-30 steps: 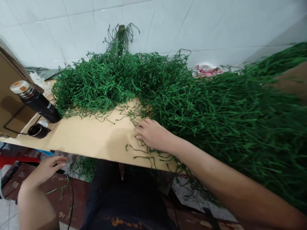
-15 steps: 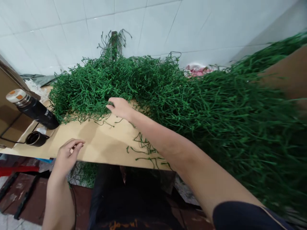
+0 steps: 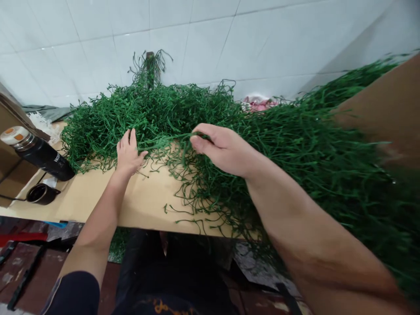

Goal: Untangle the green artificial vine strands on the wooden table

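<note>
A big tangled heap of thin green plastic-looking stems (image 3: pixel 147 107) with small tips spreads along the table. My right hand (image 3: pixel 225 148) is closed, thumb against fingers, on a few of these green stems (image 3: pixel 179 138), which stretch leftward from it toward my other hand. At the front edge of the heap, my left hand (image 3: pixel 127 154) has its fingers spread, palm down, touching or just above the stems there. Whether any strand lies under its palm is hidden. Loose stems (image 3: pixel 197 218) lie near the table's front edge.
A black vacuum flask (image 3: pixel 46 157) and a dark cup (image 3: pixel 42 194) stand at the left beside a cardboard box (image 3: pixel 9 144). The table (image 3: pixel 85 197) ends just in front of me. More cardboard (image 3: pixel 377 105) rises at right; a tiled wall (image 3: pixel 197 39) closes the back.
My right hand has moved right from the heap, now with stems stretched from it. My left hand has reached forward to the heap and its fingers have spread.
</note>
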The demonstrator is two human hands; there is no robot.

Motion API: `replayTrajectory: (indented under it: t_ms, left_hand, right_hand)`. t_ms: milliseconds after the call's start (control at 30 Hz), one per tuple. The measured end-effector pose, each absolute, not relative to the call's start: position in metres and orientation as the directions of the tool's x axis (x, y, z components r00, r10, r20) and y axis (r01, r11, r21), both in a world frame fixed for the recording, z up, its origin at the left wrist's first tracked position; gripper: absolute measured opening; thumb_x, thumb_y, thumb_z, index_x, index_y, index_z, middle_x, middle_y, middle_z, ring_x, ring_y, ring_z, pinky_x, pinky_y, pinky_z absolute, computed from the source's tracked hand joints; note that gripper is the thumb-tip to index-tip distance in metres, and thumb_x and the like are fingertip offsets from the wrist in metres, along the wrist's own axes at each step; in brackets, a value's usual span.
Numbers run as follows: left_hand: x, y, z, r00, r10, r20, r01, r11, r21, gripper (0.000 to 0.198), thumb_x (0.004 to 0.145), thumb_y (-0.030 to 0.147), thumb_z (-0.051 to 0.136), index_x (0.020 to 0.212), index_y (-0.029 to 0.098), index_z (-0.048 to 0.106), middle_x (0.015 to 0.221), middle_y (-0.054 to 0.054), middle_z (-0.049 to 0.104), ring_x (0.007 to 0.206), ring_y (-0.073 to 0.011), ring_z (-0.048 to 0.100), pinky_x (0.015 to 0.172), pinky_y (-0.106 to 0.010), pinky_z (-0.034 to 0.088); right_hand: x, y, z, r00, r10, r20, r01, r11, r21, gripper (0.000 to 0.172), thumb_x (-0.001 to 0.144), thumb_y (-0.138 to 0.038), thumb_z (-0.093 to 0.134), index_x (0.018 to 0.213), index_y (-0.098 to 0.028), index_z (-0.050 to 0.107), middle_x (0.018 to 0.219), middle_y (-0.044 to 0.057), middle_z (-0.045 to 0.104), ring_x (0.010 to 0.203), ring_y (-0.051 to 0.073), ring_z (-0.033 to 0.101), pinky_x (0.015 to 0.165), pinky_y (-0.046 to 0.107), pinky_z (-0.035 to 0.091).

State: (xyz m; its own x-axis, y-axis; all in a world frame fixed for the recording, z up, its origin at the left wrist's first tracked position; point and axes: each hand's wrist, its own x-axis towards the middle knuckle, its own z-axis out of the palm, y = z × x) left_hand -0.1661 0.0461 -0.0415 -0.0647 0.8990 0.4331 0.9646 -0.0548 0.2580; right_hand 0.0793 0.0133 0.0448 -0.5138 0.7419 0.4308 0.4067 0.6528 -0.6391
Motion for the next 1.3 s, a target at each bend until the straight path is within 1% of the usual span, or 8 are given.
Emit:
replayTrajectory:
  t_ms: [233, 367, 467, 600, 733, 867, 1000, 1300]
  left_hand:
    - [-0.190, 0.048, -0.042, -0.201, 0.933, 0.298, 0.979, 0.180, 0.099, 0.079, 0.074, 0.033, 0.057, 0.141, 0.008, 0.023, 0.145, -0.022, 0.027, 0.132, -0.0357, 0.030, 0.108, -0.049, 0.024]
    - [-0.191, 0.036, -0.030, -0.163, 0.975, 0.154, 0.986, 0.154, 0.068, 0.067, 0.077, 0.032, 0.053, 0.136, 0.008, 0.036, 0.143, -0.023, 0.030, 0.130, -0.0379, 0.033, 0.105, -0.051, 0.029]
    - [-0.184, 0.009, -0.010, -0.054, 0.963, 0.265, 0.995, 0.030, 0.093, 0.049, 0.079, 0.019, 0.045, 0.127, 0.010, 0.048, 0.135, -0.018, 0.045, 0.124, -0.0352, 0.043, 0.101, -0.051, 0.035]
    - [-0.151, -0.022, 0.009, 0.103, 0.852, 0.513, 0.919, -0.278, 0.278, 0.044, 0.077, 0.015, 0.046, 0.120, 0.015, 0.054, 0.124, -0.010, 0.057, 0.115, -0.0246, 0.053, 0.101, -0.041, 0.040]
    - [-0.093, -0.015, 0.010, 0.273, 0.821, 0.501, 0.580, -0.556, 0.595, 0.045, 0.080, 0.039, 0.053, 0.120, 0.018, 0.053, 0.124, -0.009, 0.055, 0.116, -0.0214, 0.051, 0.099, -0.036, 0.041]
    - [-0.052, 0.006, 0.007, 0.462, 0.803, 0.376, 0.310, -0.544, 0.780, 0.045, 0.080, 0.052, 0.049, 0.103, 0.016, 0.061, 0.091, -0.006, 0.064, 0.088, -0.0165, 0.060, 0.079, -0.028, 0.047]
    - [-0.044, 0.013, 0.001, 0.470, 0.837, 0.279, 0.371, -0.474, 0.798, 0.040, 0.080, 0.050, 0.049, 0.074, 0.013, 0.063, 0.060, 0.001, 0.052, 0.059, -0.0101, 0.049, 0.058, -0.023, 0.040]
    - [-0.045, 0.013, -0.017, 0.277, 0.883, 0.378, 0.425, -0.466, 0.777, 0.038, 0.083, 0.048, 0.045, 0.069, 0.016, 0.059, 0.055, 0.002, 0.043, 0.053, -0.0096, 0.039, 0.054, -0.023, 0.033]
  right_hand:
    - [0.149, 0.007, 0.035, -0.193, 0.834, 0.517, 0.049, 0.534, -0.844, 0.029, 0.079, -0.049, 0.056, 0.073, -0.022, 0.048, 0.055, -0.004, 0.039, 0.050, 0.008, 0.039, 0.055, 0.027, 0.038]
    - [0.160, -0.002, 0.029, -0.249, 0.862, 0.442, 0.166, 0.487, -0.857, 0.032, 0.078, -0.051, 0.055, 0.076, -0.020, 0.052, 0.056, -0.003, 0.043, 0.049, 0.007, 0.038, 0.050, 0.025, 0.035]
    - [0.158, -0.003, 0.018, -0.332, 0.864, 0.379, 0.252, 0.468, -0.847, 0.039, 0.079, -0.057, 0.051, 0.080, -0.017, 0.051, 0.057, -0.002, 0.046, 0.051, 0.008, 0.042, 0.049, 0.024, 0.034]
    - [0.147, -0.002, 0.005, -0.395, 0.831, 0.391, 0.242, 0.505, -0.829, 0.039, 0.078, -0.050, 0.055, 0.093, -0.016, 0.048, 0.067, -0.001, 0.049, 0.058, 0.008, 0.046, 0.055, 0.024, 0.038]
    - [0.134, -0.007, 0.007, -0.573, 0.742, 0.349, 0.194, 0.536, -0.821, 0.033, 0.079, -0.039, 0.057, 0.100, -0.015, 0.048, 0.079, 0.002, 0.053, 0.068, 0.010, 0.050, 0.064, 0.026, 0.043]
    - [0.133, -0.011, 0.012, -0.546, 0.757, 0.358, 0.137, 0.502, -0.854, 0.036, 0.076, -0.040, 0.060, 0.099, -0.015, 0.049, 0.081, 0.003, 0.054, 0.071, 0.011, 0.051, 0.066, 0.027, 0.044]
    - [0.146, -0.007, 0.004, -0.378, 0.885, 0.271, 0.183, 0.358, -0.915, 0.035, 0.073, -0.043, 0.062, 0.091, -0.015, 0.050, 0.074, 0.002, 0.053, 0.062, 0.009, 0.048, 0.059, 0.025, 0.040]
    - [0.146, 0.002, -0.005, -0.318, 0.910, 0.266, 0.269, 0.356, -0.895, 0.037, 0.079, -0.050, 0.051, 0.066, -0.016, 0.049, 0.057, -0.003, 0.040, 0.053, 0.007, 0.033, 0.052, 0.024, 0.028]
